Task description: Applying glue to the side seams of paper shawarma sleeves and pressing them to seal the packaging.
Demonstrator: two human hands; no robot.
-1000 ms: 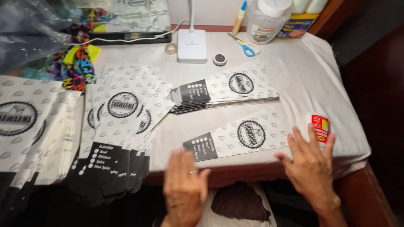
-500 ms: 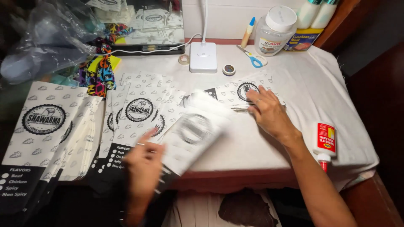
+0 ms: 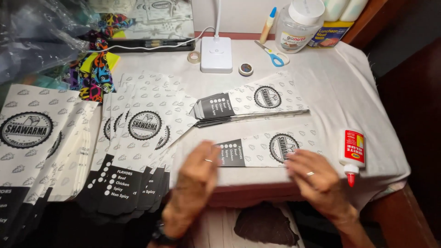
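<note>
Since half-second-ago frame: both hands back at near table edge; left hand (image 3: 195, 177) and right hand (image 3: 317, 177) open, flat, holding nothing, flanking paper sleeve (image 3: 268, 149). Sleeve judged light, thin, creasable, slippery on cloth (image 3: 340, 87); pinch long edges.

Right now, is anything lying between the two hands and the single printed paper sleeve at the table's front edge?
Nothing visible does. The left hand and right hand both rest on the ends of the paper sleeve; the glue bottle lies off to the right.
</note>
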